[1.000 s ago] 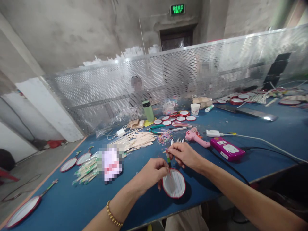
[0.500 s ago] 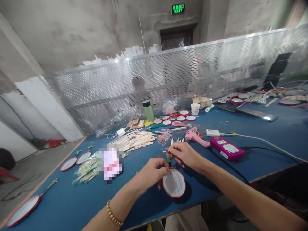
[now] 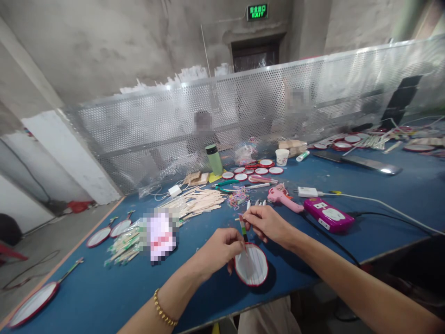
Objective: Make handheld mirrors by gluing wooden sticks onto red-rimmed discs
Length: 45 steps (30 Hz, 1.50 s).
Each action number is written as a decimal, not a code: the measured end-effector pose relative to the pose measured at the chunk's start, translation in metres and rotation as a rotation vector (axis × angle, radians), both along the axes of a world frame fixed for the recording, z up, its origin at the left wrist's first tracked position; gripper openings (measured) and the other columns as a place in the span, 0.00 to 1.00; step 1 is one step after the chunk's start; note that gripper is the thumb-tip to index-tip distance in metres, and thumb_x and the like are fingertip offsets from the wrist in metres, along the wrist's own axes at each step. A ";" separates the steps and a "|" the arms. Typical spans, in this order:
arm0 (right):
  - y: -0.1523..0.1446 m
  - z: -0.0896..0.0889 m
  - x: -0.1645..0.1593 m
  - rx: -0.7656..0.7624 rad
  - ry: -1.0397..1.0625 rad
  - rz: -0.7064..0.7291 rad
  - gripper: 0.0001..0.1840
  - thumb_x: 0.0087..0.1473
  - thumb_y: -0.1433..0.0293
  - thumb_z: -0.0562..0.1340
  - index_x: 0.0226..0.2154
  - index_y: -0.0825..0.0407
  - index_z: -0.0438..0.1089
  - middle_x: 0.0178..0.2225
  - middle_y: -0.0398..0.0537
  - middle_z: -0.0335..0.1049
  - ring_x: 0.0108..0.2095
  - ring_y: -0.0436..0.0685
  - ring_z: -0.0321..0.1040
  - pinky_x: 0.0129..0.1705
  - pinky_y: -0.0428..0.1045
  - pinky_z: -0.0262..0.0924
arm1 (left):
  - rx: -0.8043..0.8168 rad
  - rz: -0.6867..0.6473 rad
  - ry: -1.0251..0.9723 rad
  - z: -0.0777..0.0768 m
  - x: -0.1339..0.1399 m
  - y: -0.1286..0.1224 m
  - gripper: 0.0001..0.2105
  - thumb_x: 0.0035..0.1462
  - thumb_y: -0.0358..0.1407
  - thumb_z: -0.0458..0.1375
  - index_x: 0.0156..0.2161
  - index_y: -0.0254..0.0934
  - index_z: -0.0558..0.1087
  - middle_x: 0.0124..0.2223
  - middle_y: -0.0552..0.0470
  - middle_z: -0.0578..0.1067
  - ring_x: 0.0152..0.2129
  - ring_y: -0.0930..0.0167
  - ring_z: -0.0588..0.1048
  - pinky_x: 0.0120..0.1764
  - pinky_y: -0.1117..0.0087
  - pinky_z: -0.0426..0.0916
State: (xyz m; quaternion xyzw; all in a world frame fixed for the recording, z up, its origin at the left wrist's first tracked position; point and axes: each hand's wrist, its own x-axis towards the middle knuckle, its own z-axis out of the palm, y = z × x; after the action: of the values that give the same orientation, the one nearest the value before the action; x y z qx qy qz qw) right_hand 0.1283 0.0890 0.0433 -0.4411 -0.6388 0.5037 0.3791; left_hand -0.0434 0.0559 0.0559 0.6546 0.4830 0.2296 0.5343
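A small racket [image 3: 252, 266] with a red rim and pale strings is tilted over the table's front edge. Its short handle [image 3: 244, 228], banded in green and dark, points away from me. At the upper left of the rim, by the neck, the fingers of my left hand [image 3: 225, 248] are closed on the racket; whether they also pinch a thread cannot be made out. My right hand [image 3: 264, 223] pinches the far end of the handle, where a small crosspiece shows. Just beyond it lie several white-capped pens [image 3: 256, 202] and a tangle of coloured rubber bands [image 3: 238, 198].
Flat wooden sticks [image 3: 205, 200] lie beyond my left hand. Finished-looking rackets [image 3: 34, 304] rest at the left edge. A pink glue gun [image 3: 287, 200] and a magenta power box [image 3: 328, 215] with cables sit at right. A green bottle [image 3: 214, 161] stands by the perforated screen [image 3: 156, 134].
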 end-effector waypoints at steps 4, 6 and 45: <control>0.002 -0.003 0.000 0.015 0.008 0.015 0.16 0.54 0.59 0.57 0.22 0.52 0.63 0.09 0.32 0.53 0.09 0.44 0.49 0.12 0.41 0.45 | 0.010 -0.006 0.004 0.000 0.000 0.000 0.05 0.45 0.35 0.53 0.26 0.35 0.66 0.19 0.60 0.62 0.13 0.78 0.64 0.15 0.77 0.61; 0.003 -0.005 0.000 0.024 0.010 0.022 0.17 0.54 0.59 0.56 0.22 0.52 0.63 0.09 0.32 0.53 0.09 0.44 0.49 0.12 0.40 0.45 | 0.007 -0.005 0.002 0.000 0.000 0.001 0.05 0.45 0.36 0.54 0.26 0.35 0.66 0.19 0.60 0.62 0.13 0.78 0.64 0.15 0.77 0.60; 0.002 -0.006 0.000 -0.019 0.044 0.015 0.17 0.53 0.58 0.57 0.21 0.52 0.63 0.08 0.32 0.52 0.08 0.44 0.48 0.11 0.40 0.46 | 0.020 -0.024 0.008 -0.005 -0.001 0.003 0.04 0.45 0.34 0.52 0.26 0.35 0.66 0.20 0.60 0.62 0.13 0.78 0.63 0.15 0.78 0.60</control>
State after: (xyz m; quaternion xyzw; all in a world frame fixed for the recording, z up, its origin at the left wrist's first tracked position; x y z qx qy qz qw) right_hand 0.1279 0.0911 0.0375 -0.4285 -0.6287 0.5224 0.3851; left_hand -0.0446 0.0585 0.0513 0.6665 0.4750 0.2253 0.5285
